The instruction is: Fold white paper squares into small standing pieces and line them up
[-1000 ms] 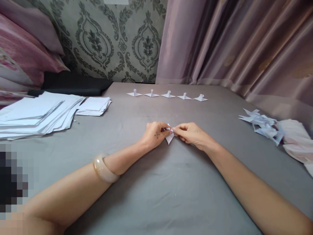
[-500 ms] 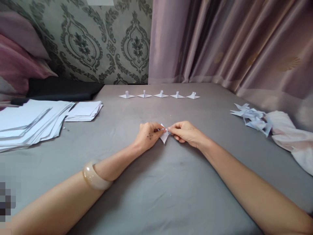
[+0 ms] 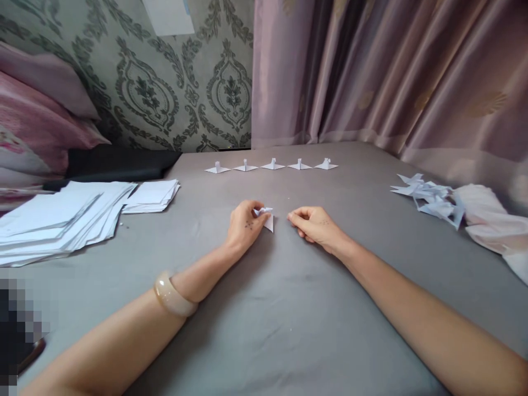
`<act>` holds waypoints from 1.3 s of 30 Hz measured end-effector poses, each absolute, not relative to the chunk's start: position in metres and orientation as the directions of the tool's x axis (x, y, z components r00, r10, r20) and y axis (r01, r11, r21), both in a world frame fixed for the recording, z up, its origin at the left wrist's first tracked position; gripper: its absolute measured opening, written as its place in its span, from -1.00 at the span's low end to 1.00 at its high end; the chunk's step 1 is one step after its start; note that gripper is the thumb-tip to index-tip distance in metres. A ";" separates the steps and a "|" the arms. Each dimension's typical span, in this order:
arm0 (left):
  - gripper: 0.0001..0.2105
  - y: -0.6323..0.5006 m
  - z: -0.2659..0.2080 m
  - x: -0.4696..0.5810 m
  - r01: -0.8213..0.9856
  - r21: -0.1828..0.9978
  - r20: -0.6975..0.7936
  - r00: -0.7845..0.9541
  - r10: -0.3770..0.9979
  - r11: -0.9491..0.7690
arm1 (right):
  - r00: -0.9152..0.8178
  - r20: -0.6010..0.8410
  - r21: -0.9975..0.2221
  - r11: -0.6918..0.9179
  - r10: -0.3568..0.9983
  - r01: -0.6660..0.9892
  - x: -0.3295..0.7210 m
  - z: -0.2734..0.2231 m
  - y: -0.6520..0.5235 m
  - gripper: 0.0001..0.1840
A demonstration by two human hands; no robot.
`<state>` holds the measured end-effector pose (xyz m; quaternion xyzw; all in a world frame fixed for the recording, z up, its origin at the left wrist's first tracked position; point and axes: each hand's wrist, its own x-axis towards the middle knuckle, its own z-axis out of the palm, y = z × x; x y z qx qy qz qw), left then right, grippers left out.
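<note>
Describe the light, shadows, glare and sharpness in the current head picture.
Head view: soft light overall; diffuse shadow on the grey cloth beside the left forearm; bright glint on the bangle; sheen along the curtain; lower-left corner pixelated; folded paper in the left hand too small and soft to read its creases.

Your light's soft, faint shadows on the smooth grey cloth (image 3: 264, 330), small glare on your glossy cream bangle (image 3: 175, 297)

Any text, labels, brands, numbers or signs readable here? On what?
None readable.
Wall sheet: no legible print.
Large sheets, small sheets, folded paper: no writing I can make out.
Left hand, right hand: small dark marks on the backs, too small to read.
Dark patch, lower left: pixelated, can't tell.
</note>
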<state>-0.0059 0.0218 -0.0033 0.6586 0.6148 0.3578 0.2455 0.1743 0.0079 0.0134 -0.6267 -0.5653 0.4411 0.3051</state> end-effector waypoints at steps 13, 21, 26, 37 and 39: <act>-0.87 0.025 -0.002 -0.015 0.809 0.567 0.189 0.056 0.980 -0.156 | -0.212 0.177 -0.628 0.276 0.961 0.728 0.167 0.003 -0.003 -0.86; -0.83 0.015 0.007 -0.002 0.727 0.675 0.088 0.090 0.992 -0.126 | -0.200 0.252 -0.509 0.306 0.947 0.805 0.173 -0.005 -0.002 -0.79; -0.72 0.020 0.002 -0.012 0.760 0.625 0.165 0.093 0.982 -0.177 | -0.230 0.254 -0.468 0.328 0.939 0.821 0.169 -0.005 -0.004 -0.75; -0.65 0.025 -0.012 -0.014 0.803 0.507 0.225 0.227 0.947 -0.313 | -0.110 0.186 -0.319 0.165 0.976 0.933 0.135 0.003 -0.006 -0.65; -0.65 0.024 -0.011 -0.015 0.802 0.513 0.220 0.222 0.950 -0.306 | -0.081 0.170 -0.293 0.128 0.982 0.948 0.130 0.005 -0.005 -0.67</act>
